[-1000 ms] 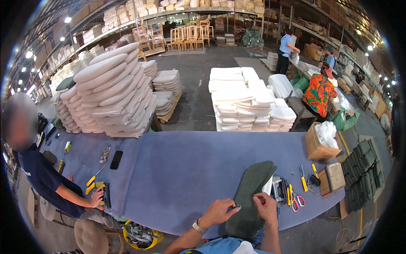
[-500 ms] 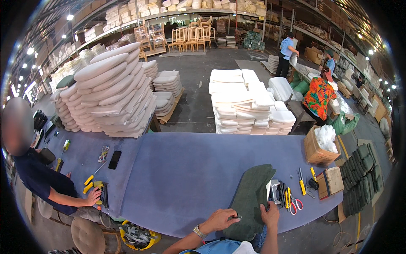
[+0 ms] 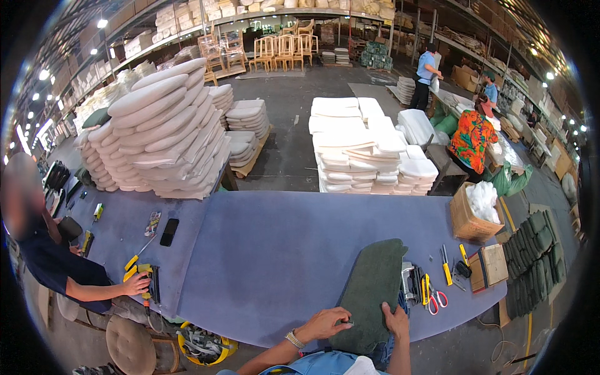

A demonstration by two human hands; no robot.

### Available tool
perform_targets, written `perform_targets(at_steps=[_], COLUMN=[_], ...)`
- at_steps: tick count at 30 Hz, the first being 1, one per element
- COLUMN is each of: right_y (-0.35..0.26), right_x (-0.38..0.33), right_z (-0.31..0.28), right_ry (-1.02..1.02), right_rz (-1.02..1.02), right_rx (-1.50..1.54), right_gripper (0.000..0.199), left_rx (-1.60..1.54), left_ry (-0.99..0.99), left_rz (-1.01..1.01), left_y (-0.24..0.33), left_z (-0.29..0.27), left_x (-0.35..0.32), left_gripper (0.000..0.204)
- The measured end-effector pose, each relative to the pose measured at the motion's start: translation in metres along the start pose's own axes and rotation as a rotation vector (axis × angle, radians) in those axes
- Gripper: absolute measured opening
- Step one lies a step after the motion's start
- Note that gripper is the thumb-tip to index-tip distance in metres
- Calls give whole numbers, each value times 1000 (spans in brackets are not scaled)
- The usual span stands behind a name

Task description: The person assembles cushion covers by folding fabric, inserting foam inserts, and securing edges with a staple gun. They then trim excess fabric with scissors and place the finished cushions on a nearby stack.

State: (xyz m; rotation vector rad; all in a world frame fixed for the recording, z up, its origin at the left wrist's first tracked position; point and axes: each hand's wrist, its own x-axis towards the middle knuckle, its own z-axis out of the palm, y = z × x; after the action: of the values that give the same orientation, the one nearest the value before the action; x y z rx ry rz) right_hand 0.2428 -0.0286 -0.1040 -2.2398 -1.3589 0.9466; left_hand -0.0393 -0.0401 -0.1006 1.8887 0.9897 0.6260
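A long dark green upholstered pad (image 3: 370, 281) lies at the near edge of the blue table, its narrow end toward my body. My left hand (image 3: 325, 325), with a watch on the wrist, is at the pad's left edge. Its thumb and fingers pinch together at a small dark bit too small to name. At the right edge my right hand (image 3: 396, 321) grips the pad, thumb on top and the other fingers mostly hidden beneath. Right of the pad are a grey metal stapler-like tool (image 3: 411, 282), a yellow cutter (image 3: 425, 289) and red-handled scissors (image 3: 437, 302).
Yellow-handled tools (image 3: 446, 265) and cardboard boxes (image 3: 475, 212) stand at the table's right. White cushions (image 3: 162, 125) are piled at the left, more (image 3: 359, 144) beyond the table. A co-worker (image 3: 62, 269) at the left holds a yellow staple gun (image 3: 150, 284). A yellow bucket (image 3: 203, 344) sits below.
The pad's white strip along the right edge has gone from sight, and the pad lies flatter. My right hand has shifted slightly left. My left hand stays at the left edge.
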Motion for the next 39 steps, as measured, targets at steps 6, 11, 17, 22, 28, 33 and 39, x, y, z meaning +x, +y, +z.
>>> perform_targets(at_steps=[6, 11, 17, 22, 28, 33, 39], right_y=[8, -4, 4, -11, -70, -103, -129], right_x=[13, 6, 27, 20, 8, 35, -5], right_z=[7, 8, 48, 52, 67, 113, 40], right_ry=[-51, -42, -141, -174, -441, -321, -741], right_rz=[-27, -50, -91, -161, -202, -407, -534], right_rx=[63, 60, 738, 929, 1077, 867, 856], right_gripper=[83, 72, 67, 65, 67, 66, 43], left_rx=[12, -2, -17, 14, -216, -213, -221], left_ry=[-14, -44, 17, -16, 152, 400, 618], left_rz=[-5, -34, 2, -87, -70, -8, -76], left_y=[2, 4, 8, 19, 61, 70, 45], left_z=[2, -1, 2, -9, -38, -48, -40], left_x=[5, 5, 6, 1, -9, -6, -12], left_gripper=[31, 31, 32, 33, 28, 27, 25])
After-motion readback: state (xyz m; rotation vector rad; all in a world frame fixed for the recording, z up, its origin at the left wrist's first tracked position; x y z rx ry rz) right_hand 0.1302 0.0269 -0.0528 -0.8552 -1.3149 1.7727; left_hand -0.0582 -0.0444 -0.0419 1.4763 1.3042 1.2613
